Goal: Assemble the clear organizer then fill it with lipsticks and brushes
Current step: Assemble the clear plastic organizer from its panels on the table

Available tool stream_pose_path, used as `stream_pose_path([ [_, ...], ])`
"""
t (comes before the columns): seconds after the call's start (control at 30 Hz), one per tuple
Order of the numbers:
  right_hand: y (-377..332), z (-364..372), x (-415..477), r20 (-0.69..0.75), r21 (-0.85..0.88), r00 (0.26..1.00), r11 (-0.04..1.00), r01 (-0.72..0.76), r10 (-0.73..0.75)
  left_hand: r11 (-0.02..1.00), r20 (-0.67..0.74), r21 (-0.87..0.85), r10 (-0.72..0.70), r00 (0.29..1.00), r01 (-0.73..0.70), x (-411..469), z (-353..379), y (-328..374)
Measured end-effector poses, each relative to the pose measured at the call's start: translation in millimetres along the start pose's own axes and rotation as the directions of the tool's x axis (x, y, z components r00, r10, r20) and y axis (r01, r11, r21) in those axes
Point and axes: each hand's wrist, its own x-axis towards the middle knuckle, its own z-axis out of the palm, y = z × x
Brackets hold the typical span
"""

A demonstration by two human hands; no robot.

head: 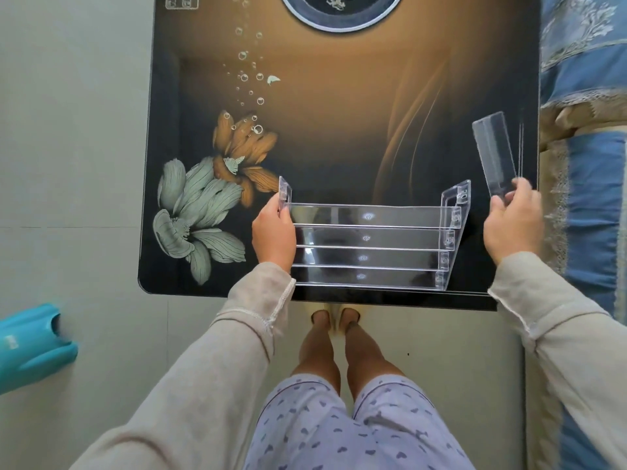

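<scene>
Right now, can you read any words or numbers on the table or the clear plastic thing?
No text can be read.
Square stamp on the table corner: too blurred.
White emblem at the table's top edge: too blurred.
Small mark on the teal object: too small.
Clear organizer: no writing shows.

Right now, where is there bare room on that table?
Bare: the glossy dark table beyond the clear tiered organizer, and left over the printed flowers. Crowded: the near edge, where the left hand grips it, and the right edge, where the right hand holds a clear flat panel.
</scene>
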Motion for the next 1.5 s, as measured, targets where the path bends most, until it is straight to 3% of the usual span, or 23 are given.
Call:
stream_pose_path([
  [0.07, -12.2, -11.6, -3.8, -0.09, -0.075, 0.968, 0.971, 0.228, -0.234, 1.0, 0.013, -0.006, 0.0, 1.0, 0.0, -1.3, -1.8, -1.0],
  [0.2, -51.2, -15.9, -28.9, -0.06, -0.113, 0.774, 0.775, 0.622, -0.63, 1.0, 0.05, 0.006, 0.01, 0.999, -0.011, -1.8, -6.9, -3.3],
  [0.33, -82.1, 6.5, -50.9, 0.16, -0.126, 0.594, 0.58, 0.805, -0.788, 0.998, 0.064, -0.013, 0.055, 0.996, -0.054, -0.1, -14.3, -0.3],
  [0.43, -95.0, 23.9, -54.2, 0.238, -0.12, 0.534, 0.521, 0.845, -0.811, 0.995, 0.072, -0.036, 0.1, 0.992, -0.098, 2.1, -18.0, 2.1],
  [1.13, -103.7, 52.6, -46.2, 0.387, -0.183, 0.59, 0.568, 0.803, -0.709, 0.99, 0.112, -0.092, 0.114, 0.987, -0.104, 10.7, -25.3, 1.3],
  [1.33, -103.6, 49.7, -47.0, 0.372, -0.183, 0.582, 0.558, 0.81, -0.723, 0.982, 0.079, 0.184, 0.029, 0.996, -0.043, 23.3, -18.5, 18.7],
  [1.5, -100.7, 47.2, -51.6, 0.369, -0.185, 0.586, 0.561, 0.807, -0.722, 0.951, 0.09, 0.31, -0.019, 0.996, -0.01, 29.3, -15.1, 25.6],
])
